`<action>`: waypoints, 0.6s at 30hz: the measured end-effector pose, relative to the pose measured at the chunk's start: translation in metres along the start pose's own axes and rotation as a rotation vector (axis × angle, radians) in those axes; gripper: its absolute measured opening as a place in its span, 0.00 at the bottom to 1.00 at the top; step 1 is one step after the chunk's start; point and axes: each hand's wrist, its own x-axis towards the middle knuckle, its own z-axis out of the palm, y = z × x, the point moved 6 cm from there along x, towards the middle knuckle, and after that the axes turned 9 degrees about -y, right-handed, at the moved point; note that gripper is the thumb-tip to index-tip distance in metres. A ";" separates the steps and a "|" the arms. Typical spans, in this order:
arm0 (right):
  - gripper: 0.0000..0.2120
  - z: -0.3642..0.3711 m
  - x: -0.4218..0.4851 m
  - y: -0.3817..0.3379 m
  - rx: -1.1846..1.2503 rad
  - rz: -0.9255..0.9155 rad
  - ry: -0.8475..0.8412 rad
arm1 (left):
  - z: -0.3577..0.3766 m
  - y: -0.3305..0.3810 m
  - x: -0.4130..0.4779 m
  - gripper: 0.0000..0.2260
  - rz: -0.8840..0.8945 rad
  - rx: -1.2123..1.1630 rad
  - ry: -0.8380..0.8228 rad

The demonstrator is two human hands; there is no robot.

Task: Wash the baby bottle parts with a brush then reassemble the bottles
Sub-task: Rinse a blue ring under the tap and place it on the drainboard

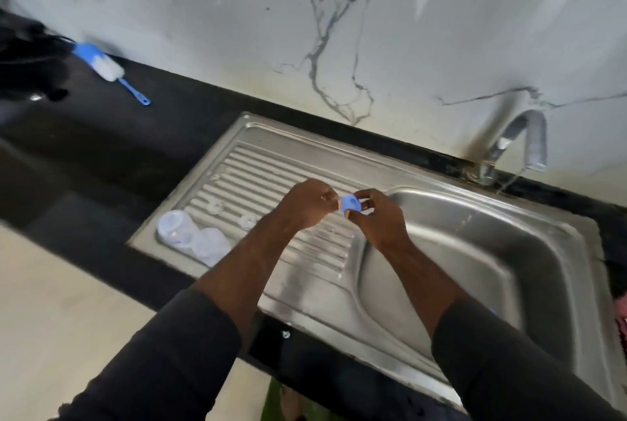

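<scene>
Over the drainboard, just left of the basin, my left hand and right hand both pinch a blue ring with curled fingers, one on each side of it. Two clear bottles lie at the drainboard's left corner, with two small clear parts near them. My brush lies on the dark counter, well apart.

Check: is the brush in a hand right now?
No: the brush lies on the counter; left hand and right hand hold a blue ring.
</scene>
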 end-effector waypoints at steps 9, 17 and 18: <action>0.18 0.103 0.067 -0.095 -0.396 -0.209 -0.185 | -0.118 -0.078 0.008 0.11 -0.153 0.130 0.180; 0.16 0.174 0.100 -0.103 -0.723 -0.259 -0.275 | -0.148 -0.134 0.018 0.13 -0.245 0.093 0.162; 0.14 0.177 0.101 -0.102 -0.724 -0.262 -0.278 | -0.148 -0.137 0.019 0.12 -0.247 0.070 0.159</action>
